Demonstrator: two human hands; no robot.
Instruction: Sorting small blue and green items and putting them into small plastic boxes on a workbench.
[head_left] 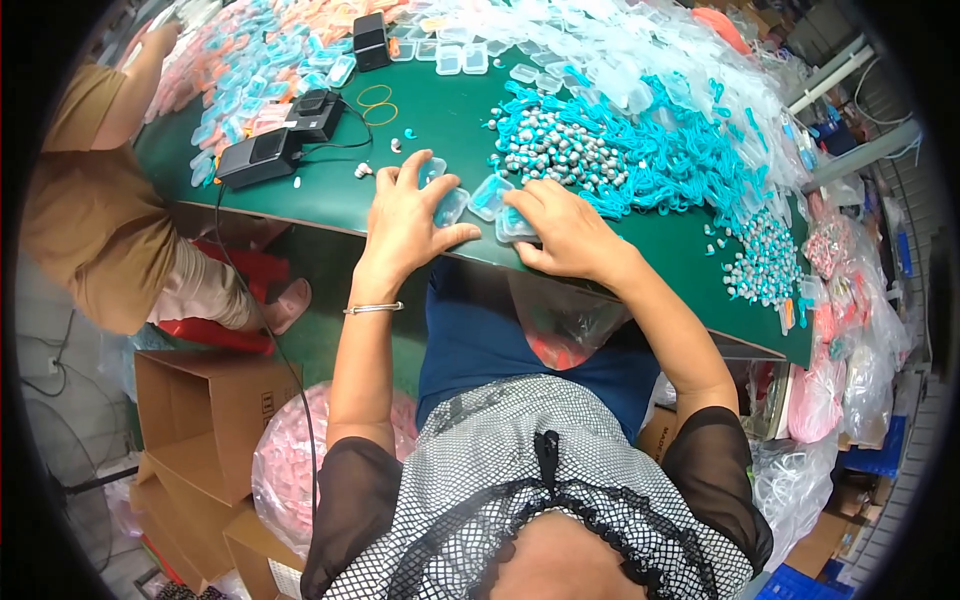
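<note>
At tbl (440, 110), L hand (405, 222) splayed, R hand (572, 232) curled.

Bright, even light covers my green table (440, 120) and pales the heaped clear plastic (590, 50). Beneath, the floor (345, 270) sits in dimmer shadow. My bracelet (373, 308) glints. My left hand (405, 215) and my right hand (570, 230) look reasonably sharp, while straight lines bow outward and the corners go black.

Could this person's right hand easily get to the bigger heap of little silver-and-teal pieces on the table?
Probably yes: the right hand is close to the heap, and nothing seems to stand between them. It is at a small clear case, though, so it might have to leave that first.
</note>
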